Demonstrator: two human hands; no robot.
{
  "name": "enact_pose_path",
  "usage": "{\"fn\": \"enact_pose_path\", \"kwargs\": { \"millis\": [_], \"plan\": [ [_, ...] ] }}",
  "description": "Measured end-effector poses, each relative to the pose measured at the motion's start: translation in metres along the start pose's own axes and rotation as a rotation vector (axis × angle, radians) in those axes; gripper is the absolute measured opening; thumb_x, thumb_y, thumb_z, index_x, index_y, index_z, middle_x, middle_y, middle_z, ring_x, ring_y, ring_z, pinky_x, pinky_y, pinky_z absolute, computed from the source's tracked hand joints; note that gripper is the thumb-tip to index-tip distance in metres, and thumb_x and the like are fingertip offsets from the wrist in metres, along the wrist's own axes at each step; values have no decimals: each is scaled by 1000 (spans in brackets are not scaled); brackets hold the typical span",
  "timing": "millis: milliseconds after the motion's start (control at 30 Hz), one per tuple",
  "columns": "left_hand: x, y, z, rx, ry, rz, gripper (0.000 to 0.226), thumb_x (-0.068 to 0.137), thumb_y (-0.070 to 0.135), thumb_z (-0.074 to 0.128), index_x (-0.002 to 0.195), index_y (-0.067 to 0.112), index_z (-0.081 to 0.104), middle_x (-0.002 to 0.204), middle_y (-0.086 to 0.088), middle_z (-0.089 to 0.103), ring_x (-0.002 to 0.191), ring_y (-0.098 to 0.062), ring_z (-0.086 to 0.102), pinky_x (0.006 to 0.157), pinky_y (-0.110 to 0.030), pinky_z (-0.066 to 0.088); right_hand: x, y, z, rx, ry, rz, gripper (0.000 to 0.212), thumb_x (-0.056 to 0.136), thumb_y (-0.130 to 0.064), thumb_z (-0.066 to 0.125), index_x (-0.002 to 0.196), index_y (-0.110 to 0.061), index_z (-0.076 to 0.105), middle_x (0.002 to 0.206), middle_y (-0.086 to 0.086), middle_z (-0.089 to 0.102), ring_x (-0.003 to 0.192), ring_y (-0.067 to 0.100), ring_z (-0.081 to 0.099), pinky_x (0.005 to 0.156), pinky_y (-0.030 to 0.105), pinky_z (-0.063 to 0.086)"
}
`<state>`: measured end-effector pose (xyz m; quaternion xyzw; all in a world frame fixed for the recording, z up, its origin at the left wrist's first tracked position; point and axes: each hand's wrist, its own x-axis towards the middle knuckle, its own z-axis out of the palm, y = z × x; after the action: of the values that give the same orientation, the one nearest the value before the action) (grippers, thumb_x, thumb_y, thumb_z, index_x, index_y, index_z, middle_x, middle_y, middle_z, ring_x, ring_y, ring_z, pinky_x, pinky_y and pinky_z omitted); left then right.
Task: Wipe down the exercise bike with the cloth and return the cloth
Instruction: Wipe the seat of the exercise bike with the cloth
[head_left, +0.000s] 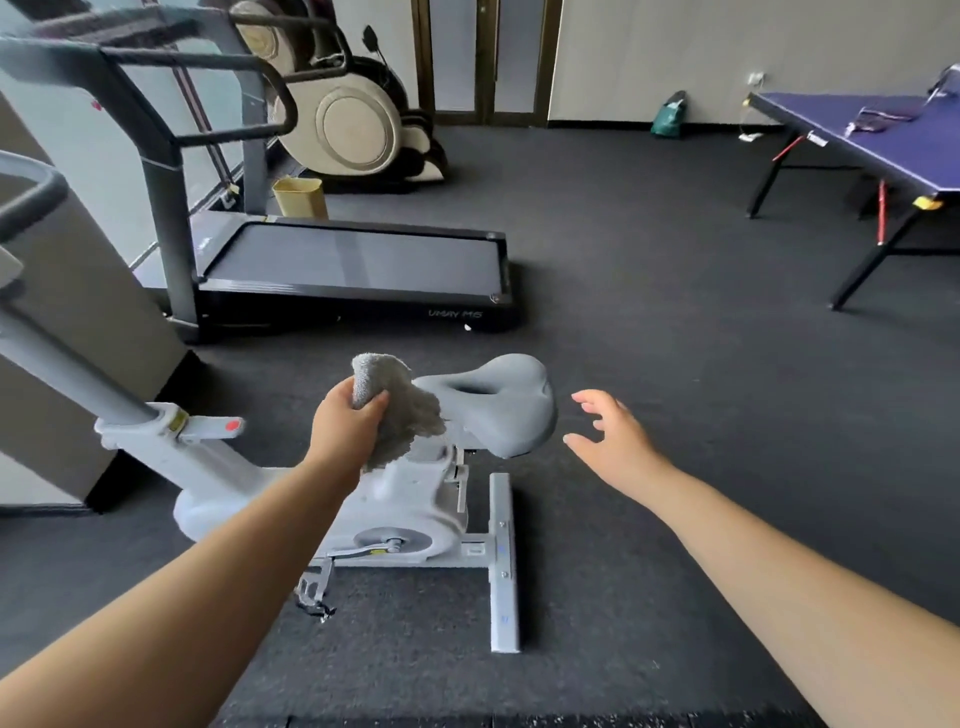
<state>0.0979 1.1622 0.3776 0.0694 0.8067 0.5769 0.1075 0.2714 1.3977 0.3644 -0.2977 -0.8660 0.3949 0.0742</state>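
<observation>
A white exercise bike (415, 509) stands on the dark floor below me, its grey saddle (498, 410) pointing right and its handlebar post rising to the left. My left hand (345, 426) grips a bunched grey cloth (400, 410), which hangs against the front tip of the saddle. To the right of the saddle my right hand (613, 441) hovers with fingers spread, touching nothing.
A black treadmill (353, 270) stands behind the bike, with a beige massage chair (353, 119) and a yellow bin (301, 197) beyond it. A blue table tennis table (883, 135) fills the far right. Dark rubber flooring (649, 312) lies between them.
</observation>
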Motion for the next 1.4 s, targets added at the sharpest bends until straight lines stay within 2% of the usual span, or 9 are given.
{"fn": "enact_pose_path", "kwargs": {
  "millis": [200, 433, 533, 733, 800, 900, 967, 1133, 1400],
  "plan": [
    [59, 8, 18, 119, 77, -13, 8, 88, 16, 56, 89, 17, 64, 86, -5, 66, 84, -24, 58, 80, -41, 49, 68, 7, -5, -26, -78, -16, 50, 85, -26, 63, 130, -32, 42, 139, -2, 42, 125, 17, 45, 101, 40, 41],
    [123, 17, 50, 424, 72, 220, 11, 91, 18, 49, 96, 15, 57, 79, 2, 61, 72, -19, 55, 59, -29, 40, 138, 25, -5, -73, -128, -1, 54, 86, -27, 64, 134, -30, 40, 142, 1, 42, 126, 17, 45, 101, 35, 40],
    [130, -7, 70, 629, -20, 260, 18, 91, 24, 52, 106, 15, 58, 89, -10, 69, 81, -35, 62, 67, -36, 45, 163, 34, -1, -69, -151, 11, 54, 86, -27, 64, 135, -29, 41, 141, 1, 42, 125, 19, 46, 99, 33, 39],
    [134, -54, 104, 868, -311, 252, 55, 68, 27, 64, 122, 23, 58, 116, -3, 62, 106, -33, 55, 93, -37, 45, 211, 51, 16, -88, -302, 12, 55, 85, -30, 64, 135, -31, 39, 141, 1, 43, 122, 19, 48, 98, 32, 41],
    [141, -58, 108, 916, -248, 210, 69, 64, 48, 56, 129, 24, 54, 128, -3, 55, 116, -33, 49, 101, -39, 40, 230, 53, 18, -83, -368, -7, 57, 85, -30, 64, 136, -32, 38, 141, 0, 43, 121, 20, 50, 98, 32, 41],
    [148, -62, 120, 880, -246, 100, 89, 63, 71, 27, 138, 26, 46, 148, -3, 40, 139, -25, 30, 117, -33, 18, 258, 58, 20, -94, -475, -32, 58, 85, -30, 62, 137, -35, 36, 140, -2, 47, 116, 17, 54, 99, 33, 44],
    [151, -63, 131, 810, -232, 37, 82, 72, 67, 22, 140, 26, 42, 151, -3, 37, 143, -21, 23, 118, -29, 9, 273, 59, 18, -104, -578, -47, 60, 86, -28, 61, 139, -35, 35, 138, -4, 50, 113, 15, 56, 97, 32, 45],
    [155, -69, 153, 862, -50, -130, 82, 73, 67, 12, 138, 29, 45, 152, -4, 34, 144, -27, 20, 118, -39, 12, 301, 63, 18, -126, -799, -110, 62, 83, -15, 60, 140, -29, 40, 138, -3, 51, 118, 15, 56, 101, 28, 42],
    [155, -32, 221, 893, -54, -321, 48, 97, 48, 24, 142, 35, 33, 156, 5, 25, 147, -22, 3, 117, -47, -2, 325, 76, 17, -115, -929, -247, 64, 74, 1, 47, 131, -26, 51, 130, -4, 49, 111, 15, 60, 93, 22, 46]
  ]
}}
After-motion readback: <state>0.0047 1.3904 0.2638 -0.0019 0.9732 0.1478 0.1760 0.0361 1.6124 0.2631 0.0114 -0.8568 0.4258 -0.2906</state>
